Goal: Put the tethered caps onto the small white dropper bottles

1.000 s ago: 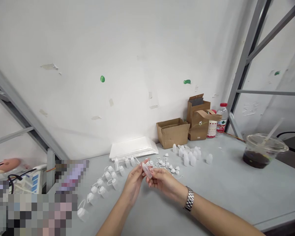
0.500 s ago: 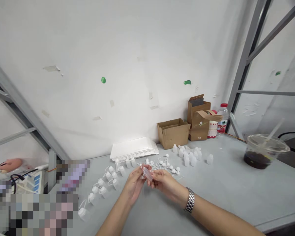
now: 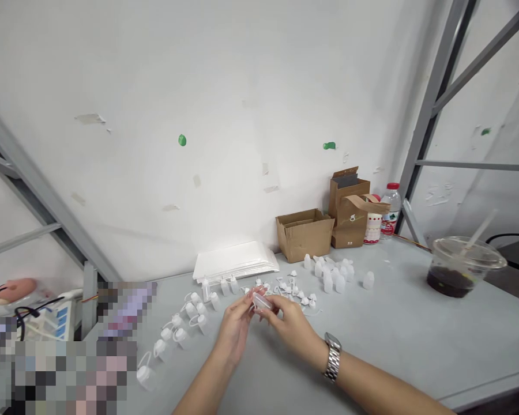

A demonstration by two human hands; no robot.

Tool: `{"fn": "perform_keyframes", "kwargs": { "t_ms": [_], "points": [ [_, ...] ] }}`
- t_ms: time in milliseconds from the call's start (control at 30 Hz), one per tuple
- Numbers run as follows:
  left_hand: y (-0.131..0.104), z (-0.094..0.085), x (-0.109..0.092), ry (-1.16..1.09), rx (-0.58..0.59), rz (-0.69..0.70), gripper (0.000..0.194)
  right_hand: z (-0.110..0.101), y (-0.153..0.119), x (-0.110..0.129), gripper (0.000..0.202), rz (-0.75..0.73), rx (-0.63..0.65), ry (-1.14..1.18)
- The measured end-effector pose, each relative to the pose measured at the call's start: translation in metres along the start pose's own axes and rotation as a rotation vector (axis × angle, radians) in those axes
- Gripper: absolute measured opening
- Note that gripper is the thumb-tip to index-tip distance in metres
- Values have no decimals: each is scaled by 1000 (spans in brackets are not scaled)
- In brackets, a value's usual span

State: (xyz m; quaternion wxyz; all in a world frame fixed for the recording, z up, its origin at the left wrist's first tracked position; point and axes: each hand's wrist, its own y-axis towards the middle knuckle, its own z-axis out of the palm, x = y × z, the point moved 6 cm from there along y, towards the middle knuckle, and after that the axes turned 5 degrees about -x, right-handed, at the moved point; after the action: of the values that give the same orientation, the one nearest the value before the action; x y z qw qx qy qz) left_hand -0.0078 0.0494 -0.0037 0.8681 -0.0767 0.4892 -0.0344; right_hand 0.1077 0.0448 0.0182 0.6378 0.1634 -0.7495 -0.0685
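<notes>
Between my two hands is a small translucent plastic bottle (image 3: pixel 263 302), lying tilted. My left hand (image 3: pixel 239 317) is closed around its left end, where a cap strap seems to show. The fingers of my right hand (image 3: pixel 288 320) grip the bottle's other end; a metal watch is on that wrist. Just beyond the hands lie several loose white caps with straps (image 3: pixel 303 297). Uncapped small bottles (image 3: pixel 339 282) stand in a cluster farther right. To the left, capped bottles (image 3: pixel 180 335) with looped straps stand in a slanting row on the grey table (image 3: pixel 398 334).
White sheets (image 3: pixel 233 260) lie stacked against the wall. Beside them stand an open cardboard box (image 3: pixel 306 239), a brown paper bag (image 3: pixel 350 222) and a red-capped bottle (image 3: pixel 391 210). A lidded plastic bowl of dark liquid (image 3: pixel 454 276) is at the right. A power strip (image 3: pixel 64 320) is at the far left.
My right hand has rolled over, its back now turned more upward and its fingers shifted around the bottle. The bottle lies closer to level. My left hand keeps its hold.
</notes>
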Motion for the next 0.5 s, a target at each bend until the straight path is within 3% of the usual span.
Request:
{"fn": "perform_keyframes", "kwargs": {
  "t_ms": [67,167,267,367,500],
  "points": [
    [-1,1,3,-21,14,-15,24,-2,-4,5,16,-184,-38,-273],
    [-4,3,6,-15,21,-20,24,-2,-9,9,22,-399,-91,-496],
    [-7,5,3,10,11,6,25,0,-10,14,25,-484,-113,-580],
    [-7,7,-2,9,22,-2,26,-1,-6,17,22,-330,-91,-451],
    [-5,7,-10,23,51,37,29,4,-3,12,31,-29,47,-107]
  ]
}}
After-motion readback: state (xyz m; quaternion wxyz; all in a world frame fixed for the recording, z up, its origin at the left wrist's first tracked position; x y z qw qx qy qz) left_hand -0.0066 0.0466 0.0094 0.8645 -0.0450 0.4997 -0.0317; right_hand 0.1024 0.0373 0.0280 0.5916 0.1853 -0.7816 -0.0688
